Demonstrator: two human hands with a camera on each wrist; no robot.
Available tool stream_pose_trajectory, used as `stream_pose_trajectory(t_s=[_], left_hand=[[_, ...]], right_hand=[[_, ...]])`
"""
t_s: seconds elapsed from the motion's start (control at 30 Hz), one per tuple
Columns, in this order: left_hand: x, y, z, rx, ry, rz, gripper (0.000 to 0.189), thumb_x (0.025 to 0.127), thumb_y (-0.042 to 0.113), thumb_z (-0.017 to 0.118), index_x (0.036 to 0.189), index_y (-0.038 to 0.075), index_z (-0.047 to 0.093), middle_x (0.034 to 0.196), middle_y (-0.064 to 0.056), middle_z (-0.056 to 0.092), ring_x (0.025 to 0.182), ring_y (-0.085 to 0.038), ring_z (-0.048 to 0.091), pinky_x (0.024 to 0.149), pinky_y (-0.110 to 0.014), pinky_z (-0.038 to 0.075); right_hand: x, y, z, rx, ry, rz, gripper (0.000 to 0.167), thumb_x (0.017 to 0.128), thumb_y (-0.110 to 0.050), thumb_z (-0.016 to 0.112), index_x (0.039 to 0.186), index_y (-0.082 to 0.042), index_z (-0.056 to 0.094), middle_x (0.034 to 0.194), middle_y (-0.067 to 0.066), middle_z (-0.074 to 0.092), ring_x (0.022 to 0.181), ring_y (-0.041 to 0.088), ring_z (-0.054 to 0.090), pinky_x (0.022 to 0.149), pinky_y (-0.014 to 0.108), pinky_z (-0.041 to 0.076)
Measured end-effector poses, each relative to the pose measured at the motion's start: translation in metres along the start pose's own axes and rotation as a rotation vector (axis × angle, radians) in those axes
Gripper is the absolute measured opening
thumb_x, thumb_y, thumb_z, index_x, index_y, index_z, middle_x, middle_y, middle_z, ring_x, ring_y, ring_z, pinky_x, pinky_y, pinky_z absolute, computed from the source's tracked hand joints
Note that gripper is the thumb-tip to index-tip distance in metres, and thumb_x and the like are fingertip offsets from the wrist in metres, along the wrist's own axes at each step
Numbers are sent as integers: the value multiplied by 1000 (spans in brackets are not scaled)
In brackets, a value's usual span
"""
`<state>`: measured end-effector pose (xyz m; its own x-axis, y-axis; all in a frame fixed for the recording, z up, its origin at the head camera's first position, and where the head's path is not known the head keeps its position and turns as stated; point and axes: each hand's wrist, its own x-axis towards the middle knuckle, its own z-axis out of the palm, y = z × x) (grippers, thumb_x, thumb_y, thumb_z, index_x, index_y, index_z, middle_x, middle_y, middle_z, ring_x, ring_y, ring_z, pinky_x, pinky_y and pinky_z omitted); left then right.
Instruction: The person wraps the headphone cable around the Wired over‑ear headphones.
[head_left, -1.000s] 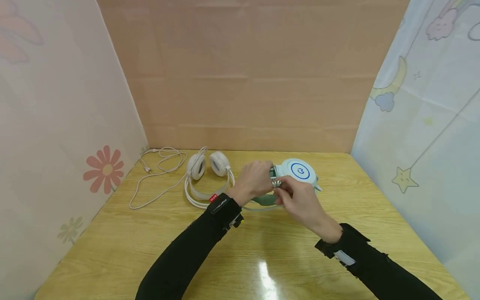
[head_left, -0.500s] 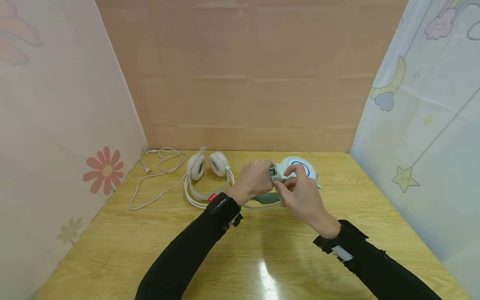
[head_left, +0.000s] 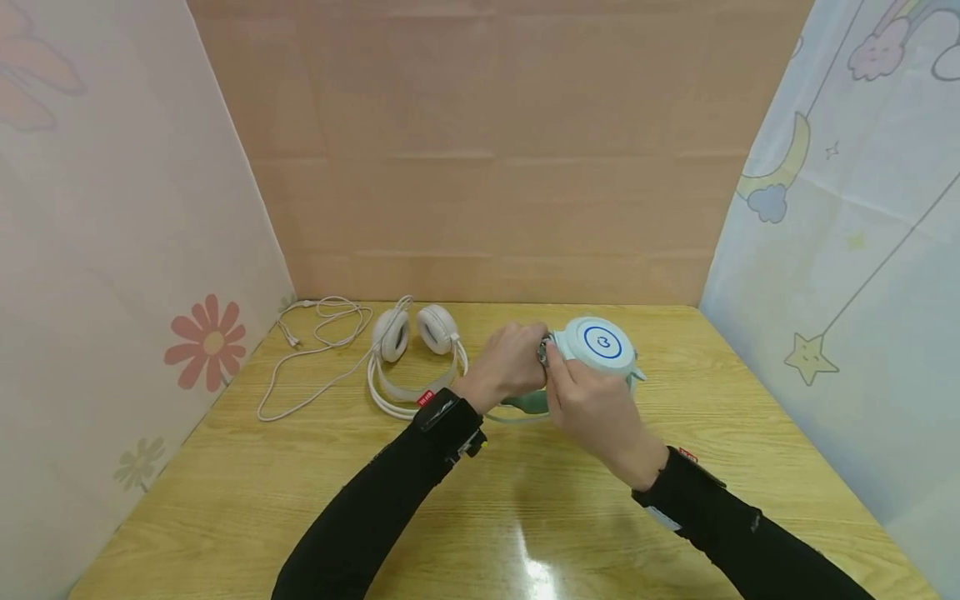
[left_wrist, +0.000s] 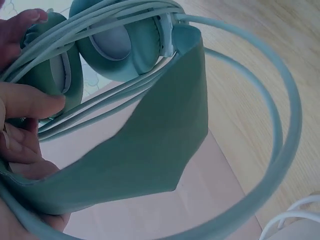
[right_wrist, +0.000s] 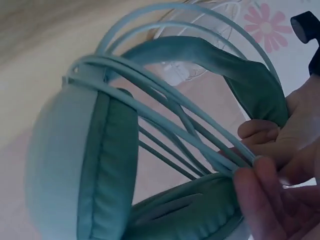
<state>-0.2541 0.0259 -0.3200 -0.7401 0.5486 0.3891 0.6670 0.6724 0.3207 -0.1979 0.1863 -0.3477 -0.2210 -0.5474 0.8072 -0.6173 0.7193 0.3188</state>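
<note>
Both hands hold a pair of mint-green headphones (head_left: 602, 340) above the table's middle, with a round blue mark on the outer ear cup. My left hand (head_left: 510, 358) grips the headphones at the headband (left_wrist: 155, 145), back of the hand upward. The thin cable (right_wrist: 165, 100) runs in several loops across the ear cups. At those loops the fingertips of my right hand (head_left: 596, 408) pinch the cable, close beside the left hand. A small silvery piece shows at the fingertips in the head view. Green padding (right_wrist: 115, 165) lines the ear cups.
White headphones (head_left: 393, 337) with a red tag lie on the wooden table (head_left: 420, 517), left of the hands. Their white cable (head_left: 300, 354) spreads further left in loose loops. A brown panel (head_left: 495, 150) stands behind, with printed cloth walls (head_left: 840, 275) at both sides.
The right hand's raised fingers have come down from over the ear cup and closed at the cable by the left hand. The right wrist has turned; the left hand stays in place.
</note>
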Motion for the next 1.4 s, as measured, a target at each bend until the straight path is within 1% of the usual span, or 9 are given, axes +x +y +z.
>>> stream_pose_trajectory(t_s=[0.13,0.3,0.47,0.57,0.83,1.03,1.13,1.27,1.4], left_hand=[[0,-2,1,-17,2,9,14,88,16,71,85,11,57,66,4,44,54,-9,42,51,-20,34],[-1,-2,2,-2,4,55,16,87,13,71,81,13,55,66,4,44,56,-9,42,54,-20,33],[-3,0,4,46,27,76,17,89,7,67,80,13,53,66,3,45,57,-10,42,55,-21,33],[-4,0,6,99,46,77,17,89,7,66,79,13,53,66,3,44,57,-10,42,54,-21,33],[-7,-2,9,152,67,57,15,87,8,60,77,13,50,62,4,32,53,-9,32,50,-21,26],[-8,-3,10,68,57,24,13,89,10,62,80,13,53,63,3,38,54,-10,37,53,-21,28],[-7,-3,9,43,60,6,10,89,11,64,83,12,55,64,2,42,55,-11,41,53,-22,31],[-7,-2,7,61,64,4,11,89,12,65,87,10,54,64,2,42,55,-11,42,52,-23,32],[-8,-3,6,68,64,7,14,90,11,62,82,11,51,62,3,36,51,-9,35,49,-21,27]], right_hand=[[2,-3,-5,-105,-75,-17,48,107,-15,29,118,10,68,57,3,43,41,10,29,39,22,18],[6,0,-11,-112,-189,-43,57,108,-18,20,117,10,69,63,3,43,45,11,28,43,22,15],[5,7,-10,-74,-221,-71,48,100,-11,27,119,9,68,69,6,47,49,13,35,43,23,20],[2,10,-7,-30,-201,-58,42,94,-6,38,120,9,66,72,8,50,52,17,45,42,25,29],[0,9,-1,75,-45,25,36,105,-16,45,114,10,69,68,9,53,51,22,53,39,31,39],[4,5,-4,10,-174,30,36,87,3,57,120,10,68,86,15,52,60,20,45,43,25,31],[6,4,-4,44,-189,60,40,83,8,59,122,10,67,97,20,52,71,26,47,46,26,34],[6,6,-1,126,-103,79,35,86,12,56,118,9,69,100,21,54,78,32,49,52,34,43],[5,5,4,235,48,89,24,84,16,66,106,10,73,97,20,60,77,33,54,62,40,49]])
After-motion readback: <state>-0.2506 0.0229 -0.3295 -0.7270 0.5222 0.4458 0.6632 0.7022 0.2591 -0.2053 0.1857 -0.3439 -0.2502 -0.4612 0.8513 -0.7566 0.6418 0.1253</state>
